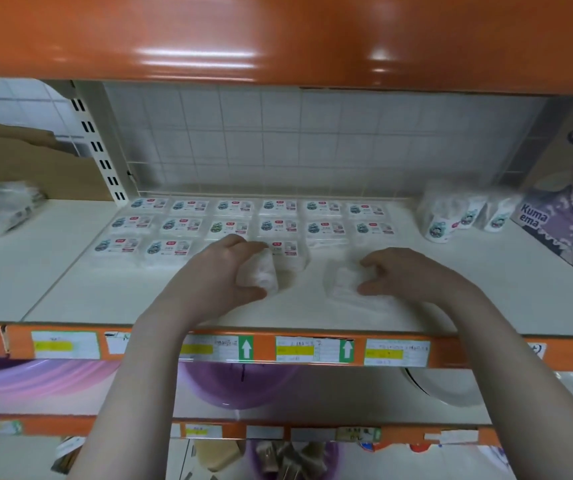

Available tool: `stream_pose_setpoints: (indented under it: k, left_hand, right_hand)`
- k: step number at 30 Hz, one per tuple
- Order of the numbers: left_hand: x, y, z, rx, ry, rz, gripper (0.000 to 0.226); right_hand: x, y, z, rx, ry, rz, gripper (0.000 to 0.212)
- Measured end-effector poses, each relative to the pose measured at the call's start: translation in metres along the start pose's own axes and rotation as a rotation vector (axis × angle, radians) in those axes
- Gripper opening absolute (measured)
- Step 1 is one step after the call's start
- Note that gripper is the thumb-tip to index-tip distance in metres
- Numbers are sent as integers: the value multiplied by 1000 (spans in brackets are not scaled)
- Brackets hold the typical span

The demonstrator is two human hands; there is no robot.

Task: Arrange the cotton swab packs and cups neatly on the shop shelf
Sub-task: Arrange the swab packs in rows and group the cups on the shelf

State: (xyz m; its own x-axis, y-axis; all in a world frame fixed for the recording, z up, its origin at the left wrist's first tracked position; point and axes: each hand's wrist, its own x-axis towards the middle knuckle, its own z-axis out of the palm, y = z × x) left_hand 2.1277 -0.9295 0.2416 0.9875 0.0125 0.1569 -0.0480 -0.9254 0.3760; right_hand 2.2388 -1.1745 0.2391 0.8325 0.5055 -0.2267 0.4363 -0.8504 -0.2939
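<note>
The left hand (pixel 222 268) curls its fingers around one cotton swab pack (pixel 261 275); the right hand (pixel 392 275) pinches another pack (pixel 344 282), both at the shelf (pixel 70 271) near edge, probably to complete the near row of packs (pixel 243 220). Cups (pixel 458 216) stand far right.

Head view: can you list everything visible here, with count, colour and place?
flat clear cotton swab packs with white labels: about sixteen, laid in rows, shelf centre back
white printed cups in clear wrap: about three, shelf right back
purple illustrated box: one, leaning at far right
clear plastic bag of goods: one, shelf left
cream shop shelf: one, orange front edge with price labels
purple plastic basins: at least one, shelf below
clear wrapped swab pack: one, in left hand
clear flat swab pack: one, on the shelf under right hand
left hand: grips its pack
right hand: fingers curled on its pack
</note>
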Motion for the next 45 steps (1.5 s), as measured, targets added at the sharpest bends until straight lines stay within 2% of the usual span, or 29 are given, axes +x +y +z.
stream_pose_setpoints:
  k: [4, 11, 15, 17, 20, 25, 28, 32, 45]
  left_hand:
    - [3, -4, -3, 18, -1, 11, 68]
    - [5, -11, -5, 15, 4, 11, 69]
    - [8, -13, -6, 5, 11, 14, 71]
    - [9, -14, -7, 1, 12, 16, 71]
    - [10, -14, -7, -4, 17, 20, 71]
    - [12, -14, -7, -10, 5, 17, 71]
    - [12, -14, -8, -13, 8, 24, 72]
    - [12, -16, -10, 4, 6, 27, 71]
    - [11, -25, -12, 32, -13, 15, 73]
  right_hand:
    - [1, -5, -1, -25, 84, -34, 62]
    - [11, -7, 13, -133, 521, -197, 40]
    - [1, 0, 30, -144, 640, -351, 38]
    - [-9, 7, 37, -130, 630, -407, 33]
    - [-21, 15, 48, -68, 573, -444, 38]
    - [-25, 12, 40, 103, 459, -354, 52]
    - [-19, 7, 30, 126, 316, -326, 61]
    - [-13, 2, 22, 113, 181, -289, 55]
    - [19, -8, 22, -85, 292, -261, 43]
